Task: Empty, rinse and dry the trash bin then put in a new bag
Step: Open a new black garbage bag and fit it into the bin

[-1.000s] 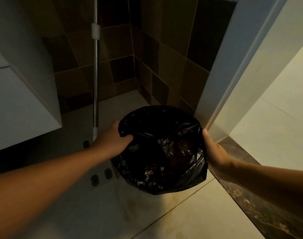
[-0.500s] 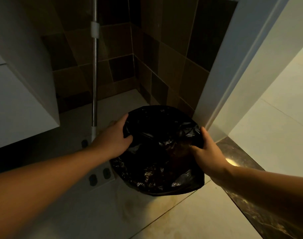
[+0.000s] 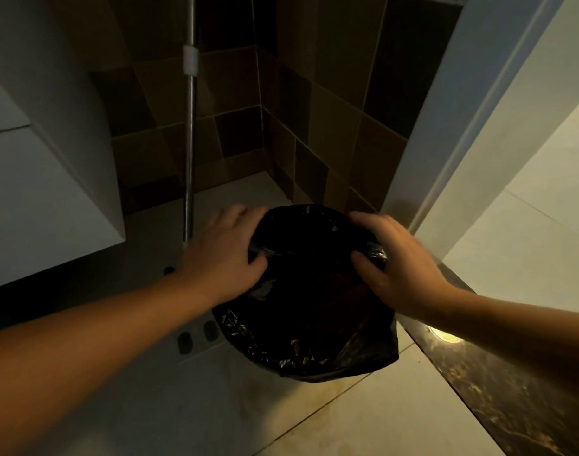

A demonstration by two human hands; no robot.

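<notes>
Head view: your left hand (image 3: 223,255) sits on the left side of the black trash bag (image 3: 309,311), fingers draped over its far-left rim and thumb pressed in against the plastic, so it grips the bag edge. Your right hand (image 3: 393,258) does the same on the right side: fingers curl over the far-right rim, thumb hooks in on the near side, pinching the plastic. That hand is a bit blurred.

The bag is dark and crinkled and lines a round bin on the pale floor tiles (image 3: 363,419), in the corner near the brown tiled wall (image 3: 317,103). The bin itself is hidden under the bag. The bag mouth between your hands is too dark to tell what is inside.

A metal pole (image 3: 190,143) with a white clip stands upright just left of the bag, behind your left hand. A white cabinet (image 3: 34,192) hangs at far left. A white door frame (image 3: 446,126) runs up on the right, with a dark marble threshold (image 3: 498,383) under your right forearm.
</notes>
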